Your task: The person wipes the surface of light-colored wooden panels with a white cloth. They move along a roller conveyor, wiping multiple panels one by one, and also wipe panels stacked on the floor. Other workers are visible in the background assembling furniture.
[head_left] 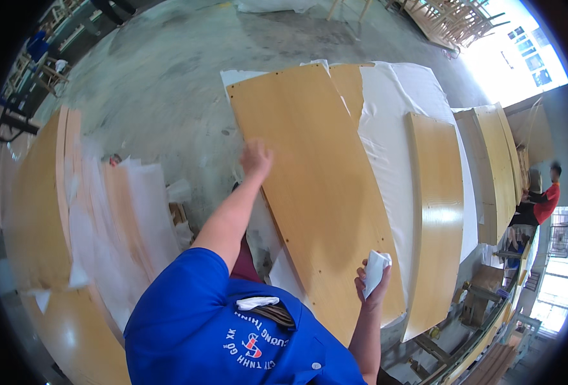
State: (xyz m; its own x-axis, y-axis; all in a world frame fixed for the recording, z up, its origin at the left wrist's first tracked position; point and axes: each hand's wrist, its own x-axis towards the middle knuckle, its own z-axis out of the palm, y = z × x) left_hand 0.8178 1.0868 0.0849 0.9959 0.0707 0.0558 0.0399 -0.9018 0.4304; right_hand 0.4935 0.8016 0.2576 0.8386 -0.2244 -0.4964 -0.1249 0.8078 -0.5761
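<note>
A long light-brown wooden panel (pixel 309 173) lies in front of me, with small dark holes along its edges. Over its left edge is my left hand (pixel 257 159), smeared by motion, so its fingers cannot be made out. Near the panel's right edge, my right hand (pixel 372 282) is closed around a pale, whitish-blue flat pad (pixel 376 269); whether it is folded paper or a sanding block I cannot tell. White sheeting (pixel 386 147) spreads beneath and beyond the panel, and part of another wooden panel (pixel 348 83) shows behind it.
To the right lies a narrower wooden panel (pixel 436 218), with stacked panels (pixel 494 167) farther over. Panels with white wrapping (pixel 113 218) stand at left. A person in a red top (pixel 544 202) is at the far right. Wooden frames (pixel 451 22) are piled at the back.
</note>
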